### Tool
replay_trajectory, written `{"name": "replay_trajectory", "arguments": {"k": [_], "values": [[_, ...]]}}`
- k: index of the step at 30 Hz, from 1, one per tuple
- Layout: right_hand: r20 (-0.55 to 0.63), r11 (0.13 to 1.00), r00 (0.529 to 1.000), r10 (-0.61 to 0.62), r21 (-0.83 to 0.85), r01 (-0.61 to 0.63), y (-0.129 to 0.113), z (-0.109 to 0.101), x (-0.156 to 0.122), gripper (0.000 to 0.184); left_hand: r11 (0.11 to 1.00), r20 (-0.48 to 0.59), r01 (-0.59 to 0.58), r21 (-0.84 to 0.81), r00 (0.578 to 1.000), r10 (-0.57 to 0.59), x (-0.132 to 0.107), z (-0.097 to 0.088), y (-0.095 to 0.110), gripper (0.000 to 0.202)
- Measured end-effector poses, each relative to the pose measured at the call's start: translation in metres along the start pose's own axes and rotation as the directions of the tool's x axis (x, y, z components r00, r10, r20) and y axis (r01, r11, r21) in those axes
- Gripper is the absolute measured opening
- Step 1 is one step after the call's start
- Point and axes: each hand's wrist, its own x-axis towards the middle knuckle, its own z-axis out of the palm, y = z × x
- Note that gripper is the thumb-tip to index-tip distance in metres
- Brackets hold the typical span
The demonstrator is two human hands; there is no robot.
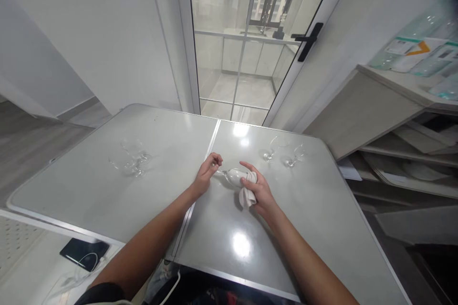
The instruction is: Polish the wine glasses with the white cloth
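A clear wine glass (234, 177) lies on its side in the air between my hands, over the right half of the table close to its seam. My left hand (207, 172) is closed at the foot end of the stem; the foot itself is mostly hidden by the fingers. A folded white cloth (247, 196) is in my right hand (263, 191), which presses it around the rim end of the bowl. The thumb lies over the cloth, and the index finger sticks out past the bowl.
Two clear stemmed glasses (135, 167) stand on the left of the grey table (89, 195), two more glasses (290, 159) on the right. Behind is a glass door (236, 57). Shelves (393, 100) with plastic-wrapped bottles adjoin the right side. A black tablet-like device (84, 252) lies lower left.
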Motion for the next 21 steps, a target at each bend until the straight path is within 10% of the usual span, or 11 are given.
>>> {"name": "replay_trajectory", "arguments": {"k": [3,9,17,21], "values": [[0.032,0.993,0.997,0.068,0.095,-0.071,-0.005,0.0,0.001,0.065,0.997,0.008,-0.019,0.071,1.0,0.018,-0.001,0.001,0.001,0.014],[0.207,0.846,0.935,-0.287,-0.402,0.349,0.003,-0.005,-0.005,0.048,0.989,-0.147,0.14,-0.041,0.979,-0.144,0.001,0.003,-0.01,0.006],[0.071,0.996,0.995,0.067,0.049,-0.071,-0.005,-0.004,0.001,0.065,0.998,0.012,0.054,0.018,0.998,-0.054,0.0,0.0,0.0,0.005],[0.149,0.931,0.974,-0.173,-0.299,0.211,-0.004,-0.008,-0.002,0.056,0.992,-0.091,0.118,-0.035,0.989,-0.121,0.001,0.002,-0.005,0.005]]}}
